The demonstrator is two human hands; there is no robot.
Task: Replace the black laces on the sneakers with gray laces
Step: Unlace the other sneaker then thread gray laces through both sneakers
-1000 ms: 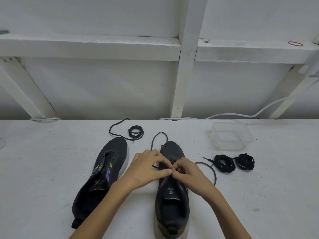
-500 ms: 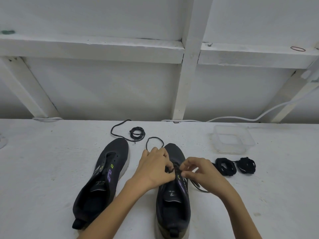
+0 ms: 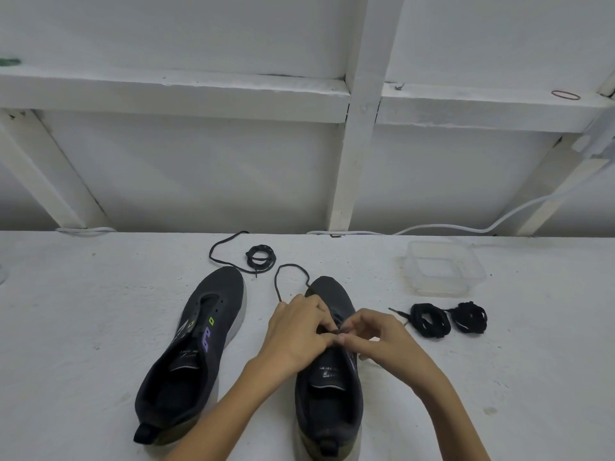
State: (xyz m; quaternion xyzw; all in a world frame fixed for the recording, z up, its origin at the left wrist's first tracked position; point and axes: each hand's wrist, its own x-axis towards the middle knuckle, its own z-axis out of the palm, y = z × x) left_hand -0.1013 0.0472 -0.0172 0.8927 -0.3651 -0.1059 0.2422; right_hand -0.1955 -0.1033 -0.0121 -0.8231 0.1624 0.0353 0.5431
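Two dark sneakers stand on the white table. The left sneaker (image 3: 196,344) has bare eyelets and no lace. Over the tongue of the right sneaker (image 3: 329,387) my left hand (image 3: 296,331) and my right hand (image 3: 379,337) meet, fingertips pinching a thin dark lace (image 3: 283,271) at the eyelets. That lace loops out past the toe of the shoe. The eyelets themselves are hidden by my fingers. A coiled dark lace (image 3: 260,256) with a loose tail lies behind the left sneaker. Two bundled black laces (image 3: 429,321) (image 3: 471,317) sit right of the right sneaker.
A clear plastic container (image 3: 442,271) stands at the back right of the table. A white cable (image 3: 499,224) runs along the wall's foot. White wooden framing rises behind the table, with a rubber band (image 3: 565,94) on its ledge.
My right hand has moved back in to meet my left hand over the eyelets. The lace section that lay beside the shoe on the right is gone from view; the toe loop stays.
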